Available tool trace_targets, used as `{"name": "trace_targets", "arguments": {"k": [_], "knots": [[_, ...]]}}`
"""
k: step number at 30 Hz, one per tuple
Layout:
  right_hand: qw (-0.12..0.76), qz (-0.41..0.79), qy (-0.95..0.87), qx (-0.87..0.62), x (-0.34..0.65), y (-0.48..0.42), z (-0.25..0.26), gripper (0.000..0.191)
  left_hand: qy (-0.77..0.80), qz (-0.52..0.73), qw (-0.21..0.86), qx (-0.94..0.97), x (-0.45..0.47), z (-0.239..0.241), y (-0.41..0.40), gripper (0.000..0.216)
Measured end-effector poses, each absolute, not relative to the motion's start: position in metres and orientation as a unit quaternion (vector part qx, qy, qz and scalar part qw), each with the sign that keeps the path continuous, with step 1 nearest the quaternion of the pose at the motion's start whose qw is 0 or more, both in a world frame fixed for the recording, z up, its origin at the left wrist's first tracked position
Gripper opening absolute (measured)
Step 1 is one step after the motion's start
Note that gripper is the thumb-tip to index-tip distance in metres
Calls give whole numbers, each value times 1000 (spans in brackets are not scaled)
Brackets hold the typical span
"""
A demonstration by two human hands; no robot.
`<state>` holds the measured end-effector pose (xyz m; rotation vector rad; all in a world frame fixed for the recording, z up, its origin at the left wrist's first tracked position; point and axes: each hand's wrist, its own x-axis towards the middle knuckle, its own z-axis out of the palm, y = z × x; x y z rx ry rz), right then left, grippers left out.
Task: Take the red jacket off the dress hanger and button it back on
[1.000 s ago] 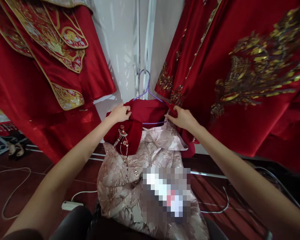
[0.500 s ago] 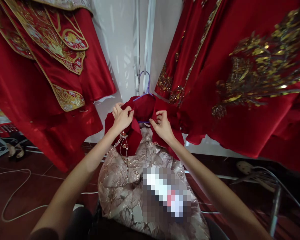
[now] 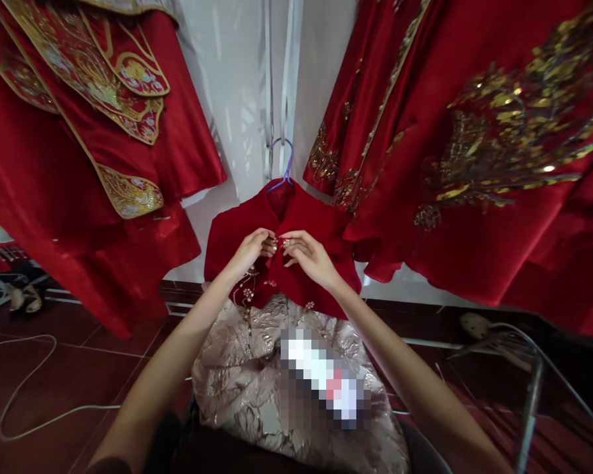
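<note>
red jacket (image 3: 281,276), left hand (image 3: 255,250) and right hand (image 3: 311,255) pinching its front, hanger (image 3: 287,178) mostly hidden

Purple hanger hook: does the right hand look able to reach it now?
Probably yes: the purple hanger hook shows uncovered above the red jacket, and nothing visible blocks the right hand, though that hand is occupied at the jacket's front.

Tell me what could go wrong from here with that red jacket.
With the left hand and right hand both at the front of the red jacket, its two edges might end up uneven. The dangling beads by the left hand could catch on that hand or the pale dress below. The jacket sits on a purple hanger, so a hard pull could shift it.
</note>
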<state>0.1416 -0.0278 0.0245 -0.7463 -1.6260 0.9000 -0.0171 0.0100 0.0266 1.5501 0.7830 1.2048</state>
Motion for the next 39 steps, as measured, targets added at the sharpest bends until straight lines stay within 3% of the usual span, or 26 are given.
{"name": "trace_targets", "arguments": {"k": [5,10,19,33,39], "knots": [[531,328,-706,-334,150,-29,27,31,272,556,507,599,-18,11,1,31],[545,254,-716,-355,146,-31,23,32,314,591,469,576,-11,7,-1,23],[541,192,-723,-385,144,-35,22,35,355,474,248,766,-17,23,-12,16],[524,150,-743,-388,149,-37,39,36,366,342,-11,865,-19,53,-25,16],[505,164,-762,-370,152,-29,37,34,365,277,-45,888,-13,61,-24,20]]}}
